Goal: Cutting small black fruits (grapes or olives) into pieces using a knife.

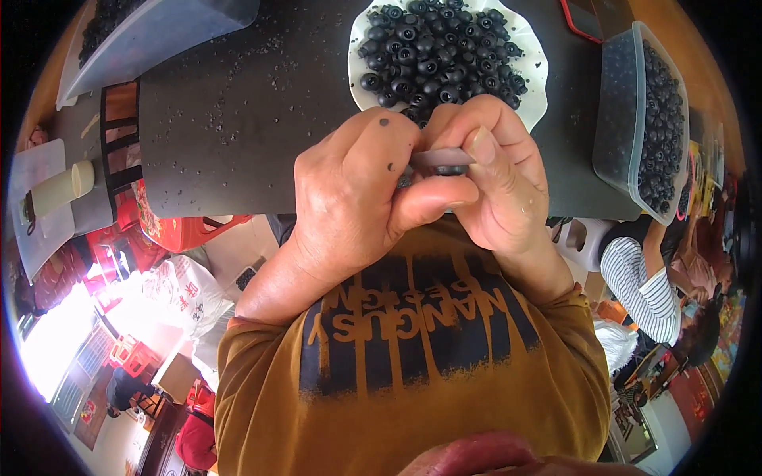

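Observation:
My left hand (349,186) and my right hand (504,174) meet in front of my chest, at the table's near edge. Both are closed. A flat, thin, greyish strip like a blade (440,157) runs from the curled fingers of the left to the thumb of the right. Just under it, a small black round part (451,170) shows between the fingers of my right hand, close to the left thumb tip; most of it is hidden. Black specks cling to the left hand. Beyond the hands stands a white wavy-rimmed plate (536,67), heaped with small black hollow round parts (432,51).
A clear plastic box (617,119) of black parts stands at the right, another translucent bin (171,36) at the upper left. Black crumbs lie across the dark table (238,151). A red-edged phone (583,17) lies at the far right. A person in a striped sleeve (639,278) sits at the right.

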Available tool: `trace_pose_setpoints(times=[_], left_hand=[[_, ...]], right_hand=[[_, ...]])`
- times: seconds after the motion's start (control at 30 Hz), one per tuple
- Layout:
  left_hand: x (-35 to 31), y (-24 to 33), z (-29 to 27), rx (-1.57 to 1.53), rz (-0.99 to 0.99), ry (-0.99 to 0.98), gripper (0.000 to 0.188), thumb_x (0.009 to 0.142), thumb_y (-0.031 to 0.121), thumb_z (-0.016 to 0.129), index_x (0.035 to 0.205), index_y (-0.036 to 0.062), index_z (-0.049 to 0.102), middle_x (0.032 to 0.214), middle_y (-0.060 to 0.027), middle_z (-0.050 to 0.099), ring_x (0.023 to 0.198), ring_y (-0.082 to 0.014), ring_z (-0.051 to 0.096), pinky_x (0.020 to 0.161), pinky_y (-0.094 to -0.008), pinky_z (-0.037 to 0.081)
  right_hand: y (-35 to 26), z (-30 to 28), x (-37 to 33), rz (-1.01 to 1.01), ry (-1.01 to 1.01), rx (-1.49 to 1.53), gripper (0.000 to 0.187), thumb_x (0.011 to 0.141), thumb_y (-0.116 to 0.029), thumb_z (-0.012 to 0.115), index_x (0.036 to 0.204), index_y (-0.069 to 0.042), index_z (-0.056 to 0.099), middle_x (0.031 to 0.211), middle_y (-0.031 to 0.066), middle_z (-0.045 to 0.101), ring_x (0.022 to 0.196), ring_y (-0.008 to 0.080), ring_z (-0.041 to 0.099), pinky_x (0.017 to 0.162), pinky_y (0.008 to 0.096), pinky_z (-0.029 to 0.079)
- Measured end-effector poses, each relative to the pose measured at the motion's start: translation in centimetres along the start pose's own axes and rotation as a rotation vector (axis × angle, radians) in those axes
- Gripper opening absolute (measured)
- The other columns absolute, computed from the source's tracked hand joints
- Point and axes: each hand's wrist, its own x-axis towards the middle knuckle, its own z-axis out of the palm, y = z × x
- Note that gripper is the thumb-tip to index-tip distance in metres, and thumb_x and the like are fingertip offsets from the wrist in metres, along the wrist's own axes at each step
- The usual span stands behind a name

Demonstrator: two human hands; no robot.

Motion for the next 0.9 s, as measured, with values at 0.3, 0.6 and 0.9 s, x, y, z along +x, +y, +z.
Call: trace_pose_setpoints(times=[0.3,0.6,0.9], left_hand=[[-0.22,-0.18,0.51,0.025,0.049,0.057,0.048,0.067,0.051,0.064,0.071,0.0053,0.050,0.058,-0.0052,0.046,0.047,-0.0219,0.049,0.040,-0.0299,0.041],[-0.29,-0.27,0.32,0.021,0.048,0.054,0.047,0.065,0.050,0.066,0.071,0.0056,0.049,0.058,-0.0050,0.046,0.046,-0.0215,0.048,0.041,-0.0297,0.041],[-0.64,-0.88,0.86,0.093,0.108,0.094,0.049,0.067,0.053,0.063,0.068,0.0077,0.046,0.058,-0.0042,0.046,0.046,-0.0213,0.049,0.039,-0.0304,0.041]], right_hand=[[0.19,0.14,-0.15,-0.025,0.004,-0.012,0.021,0.091,-0.023,0.048,0.092,-0.003,0.053,0.076,-0.0023,0.052,0.060,0.0021,0.039,0.055,0.0145,0.036],[0.27,0.51,-0.09,-0.007,0.032,0.014,0.021,0.091,-0.023,0.049,0.091,-0.002,0.053,0.076,-0.0027,0.052,0.059,0.0014,0.040,0.055,0.0145,0.036],[0.42,0.83,-0.44,-0.045,0.051,-0.052,0.021,0.090,-0.024,0.050,0.091,-0.003,0.052,0.077,-0.0021,0.052,0.058,0.0012,0.039,0.053,0.0148,0.033]])
